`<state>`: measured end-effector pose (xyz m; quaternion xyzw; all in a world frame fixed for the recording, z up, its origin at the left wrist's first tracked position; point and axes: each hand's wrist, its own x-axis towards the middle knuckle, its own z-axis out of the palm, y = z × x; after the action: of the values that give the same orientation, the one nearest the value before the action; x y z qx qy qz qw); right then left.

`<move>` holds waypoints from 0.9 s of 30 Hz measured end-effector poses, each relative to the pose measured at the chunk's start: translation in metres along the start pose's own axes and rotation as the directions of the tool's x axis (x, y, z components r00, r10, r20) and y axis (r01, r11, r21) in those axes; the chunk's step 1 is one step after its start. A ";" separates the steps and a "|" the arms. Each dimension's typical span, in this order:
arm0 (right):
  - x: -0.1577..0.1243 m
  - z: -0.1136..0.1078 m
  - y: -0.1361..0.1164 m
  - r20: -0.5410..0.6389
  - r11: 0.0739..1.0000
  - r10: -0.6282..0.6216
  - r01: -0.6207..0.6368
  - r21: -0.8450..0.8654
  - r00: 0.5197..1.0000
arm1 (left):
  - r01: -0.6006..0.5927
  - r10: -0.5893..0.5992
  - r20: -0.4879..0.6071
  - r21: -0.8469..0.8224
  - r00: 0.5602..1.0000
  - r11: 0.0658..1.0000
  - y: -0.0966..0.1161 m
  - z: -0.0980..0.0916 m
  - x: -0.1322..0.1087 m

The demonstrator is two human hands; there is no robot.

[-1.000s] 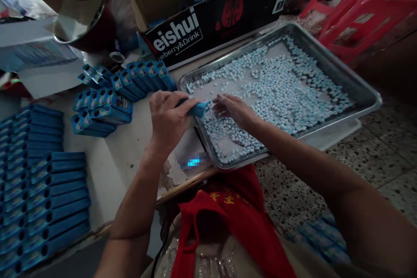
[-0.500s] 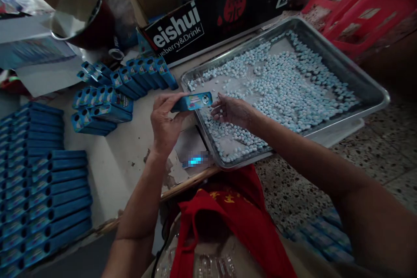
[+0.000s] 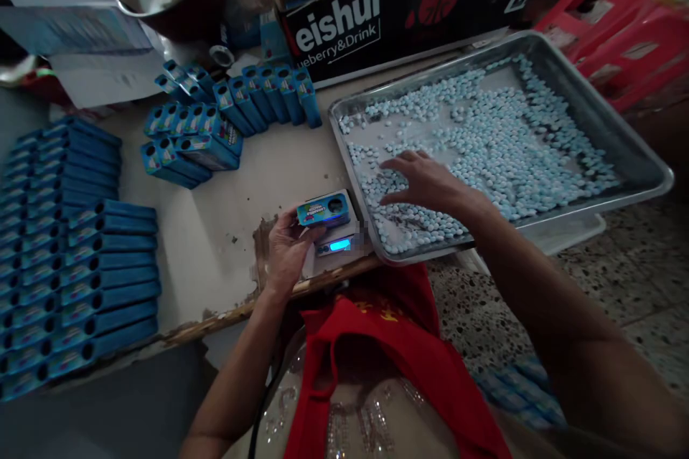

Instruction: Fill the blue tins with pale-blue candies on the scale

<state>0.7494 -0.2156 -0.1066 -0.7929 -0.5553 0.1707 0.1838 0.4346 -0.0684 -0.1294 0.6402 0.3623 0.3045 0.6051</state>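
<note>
1. Left hand (image 3: 289, 247) pinches one end of a blue box (image 3: 323, 211) between thumb and fingers, on or just above a small scale (image 3: 340, 246); which, I cannot tell.
2. Right hand (image 3: 425, 183) is open, fingers spread, over pale blue pieces (image 3: 500, 136) in a metal tray (image 3: 640, 168).
3. Beyond the left hand, upright boxes (image 3: 188, 118) stand on the bench (image 3: 215, 229).
4. Farther to its left, stacked boxes (image 3: 118, 265) line up.
5. Beyond both hands sits a black carton (image 3: 344, 36).
</note>
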 end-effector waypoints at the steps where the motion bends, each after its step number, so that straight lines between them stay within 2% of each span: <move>1: -0.004 0.003 -0.003 0.040 0.995 -0.027 0.031 -0.099 0.999 | -0.025 0.025 0.014 0.015 1.000 1.000 -0.002 -0.001 -0.001; 3: -0.013 0.009 -0.010 0.103 0.968 -0.061 0.085 -0.238 0.993 | -0.090 0.089 0.023 0.052 0.996 0.995 -0.003 -0.006 -0.003; 6: -0.019 0.013 -0.016 0.174 0.968 -0.065 0.104 -0.226 0.983 | -0.146 0.147 -0.007 0.099 0.989 0.984 0.001 -0.023 -0.009; 9: -0.018 0.010 -0.014 0.159 0.997 0.011 0.002 -0.078 0.987 | -0.131 0.140 -0.073 0.118 0.987 0.984 0.007 -0.047 -0.021; 12: -0.014 0.005 -0.006 0.060 0.984 0.139 -0.145 0.102 0.988 | -0.132 0.164 -0.206 0.161 0.965 0.978 0.010 -0.071 -0.035; 14: -0.012 0.001 0.000 0.021 0.933 0.246 -0.243 0.267 0.969 | -0.138 0.190 -0.266 0.199 0.945 0.970 0.011 -0.083 -0.042; 16: -0.012 -0.005 0.004 0.038 0.842 0.332 -0.314 0.438 0.943 | -0.144 0.207 -0.283 0.228 0.937 0.963 0.011 -0.092 -0.045; 20: -0.021 -0.016 0.004 0.115 0.671 0.404 -0.380 0.637 0.907 | -0.157 0.222 -0.274 0.241 0.936 0.958 0.009 -0.092 -0.040; 27: -0.028 -0.021 -0.004 0.289 0.522 0.374 -0.458 0.720 0.881 | -0.216 0.256 -0.171 0.223 0.951 0.951 0.013 -0.068 -0.033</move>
<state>0.7469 -0.2427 -0.0841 -0.7365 -0.2304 0.4681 0.4306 0.3610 -0.0579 -0.1089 0.7036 0.3700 0.3988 0.4572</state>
